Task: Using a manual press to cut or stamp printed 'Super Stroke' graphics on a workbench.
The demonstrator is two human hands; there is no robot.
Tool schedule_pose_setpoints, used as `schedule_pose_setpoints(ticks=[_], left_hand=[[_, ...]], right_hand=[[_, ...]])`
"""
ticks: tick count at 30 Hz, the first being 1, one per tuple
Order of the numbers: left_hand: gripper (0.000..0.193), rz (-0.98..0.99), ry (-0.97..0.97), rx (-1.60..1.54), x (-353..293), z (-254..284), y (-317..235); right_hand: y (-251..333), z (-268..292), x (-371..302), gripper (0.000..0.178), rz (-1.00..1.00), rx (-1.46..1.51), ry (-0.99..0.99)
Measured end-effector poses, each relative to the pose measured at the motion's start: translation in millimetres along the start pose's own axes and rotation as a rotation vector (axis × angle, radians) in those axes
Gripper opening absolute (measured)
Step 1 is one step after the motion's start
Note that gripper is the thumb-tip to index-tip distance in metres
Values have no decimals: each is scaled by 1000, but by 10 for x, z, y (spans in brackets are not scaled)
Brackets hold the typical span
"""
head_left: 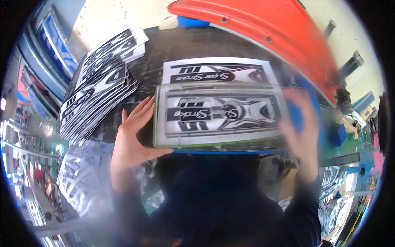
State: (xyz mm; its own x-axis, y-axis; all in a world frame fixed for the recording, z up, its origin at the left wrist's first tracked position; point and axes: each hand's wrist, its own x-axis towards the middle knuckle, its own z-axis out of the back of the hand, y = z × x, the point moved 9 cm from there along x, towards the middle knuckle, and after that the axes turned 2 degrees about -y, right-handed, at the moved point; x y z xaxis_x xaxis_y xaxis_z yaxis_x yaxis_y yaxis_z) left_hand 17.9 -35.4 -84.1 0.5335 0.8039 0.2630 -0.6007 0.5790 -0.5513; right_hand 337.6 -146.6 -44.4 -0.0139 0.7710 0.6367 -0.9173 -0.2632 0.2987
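A clear rectangular panel [222,140] with a green edge lies in front of me. Through it a black-and-white patterned design shows, framed by dark lines. Beyond its far edge, part of a printed black-and-white sheet [263,68] sticks out. My left hand [133,142] grips the panel's near left corner, thumb along the front edge and fingers up the left side. At the right edge is my right hand [302,127], smeared by motion; whether its fingers touch the panel cannot be made out.
Fanned stacks of printed sheets [96,92] lie left on the dark worktop [177,41]. A large orange-red curved panel [263,24] rises behind. White paper scraps [84,173] are heaped below the left edge. A blue fan [363,169] stands far right.
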Motion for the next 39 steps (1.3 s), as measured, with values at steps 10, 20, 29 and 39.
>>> schedule_pose_setpoints(ticks=[10,20,29,39], left_hand=[[100,-179,-118,-239,63,176,-109],[41,-54,53,-217,525,-82,37],[21,-268,45,-176,470,-154,-389],[12,-93,-935,-621,-392,1608,690]], right_hand=[[298,-425,-59,58,87,137,135],[-8,-301,-158,58,-131,358,-33],[-376,-229,-332,75,-316,688,-256],[-632,-150,-537,72,-351,739,-450]])
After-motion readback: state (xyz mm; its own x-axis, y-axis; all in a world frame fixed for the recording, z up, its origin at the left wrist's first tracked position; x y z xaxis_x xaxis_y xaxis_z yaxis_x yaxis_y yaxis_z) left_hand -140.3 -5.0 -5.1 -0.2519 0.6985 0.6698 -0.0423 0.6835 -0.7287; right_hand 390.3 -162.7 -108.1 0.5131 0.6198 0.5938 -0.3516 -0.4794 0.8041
